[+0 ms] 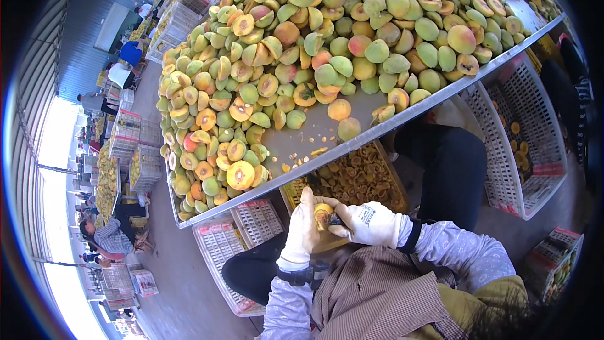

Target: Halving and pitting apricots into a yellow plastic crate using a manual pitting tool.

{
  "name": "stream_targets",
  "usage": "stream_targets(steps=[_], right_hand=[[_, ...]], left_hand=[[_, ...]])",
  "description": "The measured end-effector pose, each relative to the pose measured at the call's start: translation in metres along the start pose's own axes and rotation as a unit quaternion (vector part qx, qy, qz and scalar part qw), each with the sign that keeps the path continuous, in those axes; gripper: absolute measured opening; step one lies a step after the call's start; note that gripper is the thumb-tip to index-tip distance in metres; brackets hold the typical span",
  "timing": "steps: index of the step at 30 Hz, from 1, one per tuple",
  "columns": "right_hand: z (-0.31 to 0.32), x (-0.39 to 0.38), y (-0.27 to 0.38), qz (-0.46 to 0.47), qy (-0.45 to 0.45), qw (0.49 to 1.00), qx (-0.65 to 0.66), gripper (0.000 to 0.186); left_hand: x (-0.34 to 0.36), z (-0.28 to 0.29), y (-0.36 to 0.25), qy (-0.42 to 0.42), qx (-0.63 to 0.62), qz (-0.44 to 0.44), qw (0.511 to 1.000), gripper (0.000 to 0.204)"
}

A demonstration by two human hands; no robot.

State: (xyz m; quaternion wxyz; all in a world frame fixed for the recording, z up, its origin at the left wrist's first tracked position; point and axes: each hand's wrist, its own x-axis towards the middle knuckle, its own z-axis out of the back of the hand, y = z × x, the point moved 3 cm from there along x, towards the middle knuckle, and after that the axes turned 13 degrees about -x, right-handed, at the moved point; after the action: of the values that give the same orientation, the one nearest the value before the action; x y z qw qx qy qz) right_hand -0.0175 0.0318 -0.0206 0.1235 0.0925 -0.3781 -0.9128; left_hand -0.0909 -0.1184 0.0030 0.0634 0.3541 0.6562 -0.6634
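Note:
My left hand, in a white glove, is closed around a yellow peach half in front of my lap. In its own white glove, my right hand grips a small dark tool whose end meets the fruit; its exact kind is hidden by the fingers. Beyond both hands, a metal table bears a big heap of green and yellow peach halves. Below the hands, under the table edge, a yellow crate holds brown pits and scraps.
A raised metal rim runs along the table's near side. White plastic crates stand by my left leg and on the right, the right one with some fruit inside. Farther left, people work among stacked crates.

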Motion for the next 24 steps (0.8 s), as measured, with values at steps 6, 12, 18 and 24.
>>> stream_targets(steps=[6,12,18,24], right_hand=[[-0.011,0.003,-0.012,-0.073,-0.022,0.989,0.130,0.043],[-0.008,-0.004,-0.001,-0.103,0.113,0.945,0.291,0.055],[-0.021,-0.004,-0.009,-0.107,0.203,0.910,0.344,0.052],[-0.047,-0.007,-0.013,0.027,-0.052,0.970,0.236,0.055]], left_hand=[[-0.003,-0.015,-0.001,-0.030,-0.148,-0.027,0.988,0.070],[-0.001,-0.012,0.032,-0.123,-0.099,-0.168,0.973,0.072],[-0.003,-0.013,0.030,-0.106,-0.295,-0.042,0.949,0.070],[-0.011,-0.019,0.031,-0.120,-0.072,-0.187,0.972,0.067]])
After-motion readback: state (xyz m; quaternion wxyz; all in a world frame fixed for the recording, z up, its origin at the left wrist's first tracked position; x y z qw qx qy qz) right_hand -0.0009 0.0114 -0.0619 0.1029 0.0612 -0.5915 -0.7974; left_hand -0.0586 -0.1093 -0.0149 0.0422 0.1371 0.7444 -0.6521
